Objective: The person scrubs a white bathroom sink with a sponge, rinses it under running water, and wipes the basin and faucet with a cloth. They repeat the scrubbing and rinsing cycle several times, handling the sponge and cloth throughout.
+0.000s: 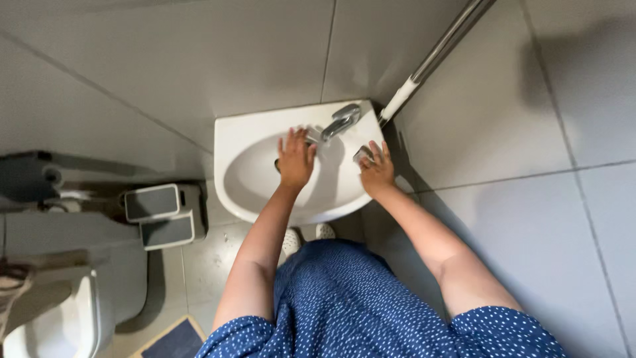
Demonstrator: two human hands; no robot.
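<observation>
One white basin (pixel 252 142), one chrome tap (pixel 339 122), two hands, two grey pedal bins (pixel 162 213), one toilet (pixel 56 325), one blue mat (pixel 173 339).

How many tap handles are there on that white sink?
2: one small chrome tap handle under the left hand, left of the chrome spout; another at the right hand. Both are partly covered.

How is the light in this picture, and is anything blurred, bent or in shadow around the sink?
Head view: soft, even light, no harsh glare; the white sink is the brightest part. The left hand throws a faint shadow into the basin, and the right hand rests at the rim. The tap shows a small shine. The wide lens bends the tile lines and the pole. The hands look sharp.
</observation>
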